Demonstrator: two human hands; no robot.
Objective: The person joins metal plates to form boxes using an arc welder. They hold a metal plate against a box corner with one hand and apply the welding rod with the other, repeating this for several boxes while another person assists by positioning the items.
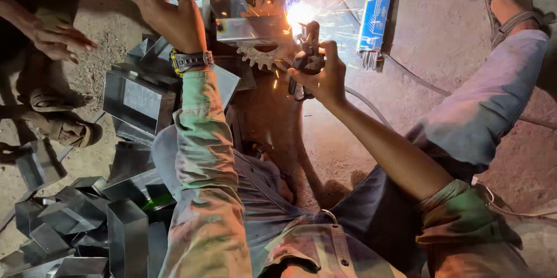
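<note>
My right hand (322, 78) is closed around a dark welding electrode holder (304, 60). Its tip meets a bright arc with flying sparks (299, 12) at the edge of a grey metal box piece (249, 28). A rusty toothed gear (262, 56) lies just under that piece. My left hand (165, 8) is raised at the upper left with its back to me, above a banded wrist (190, 60). Its fingertips reach the frame's top edge, and I cannot tell if they hold anything.
Several grey sheet-metal boxes (75, 220) are piled at lower left, with a larger one (136, 101) beside my left arm. A blue pack of welding rods (377, 5) lies top right, near a cable (409, 79). Another person's hand (55, 37) and sandalled feet (64, 129) are at the left.
</note>
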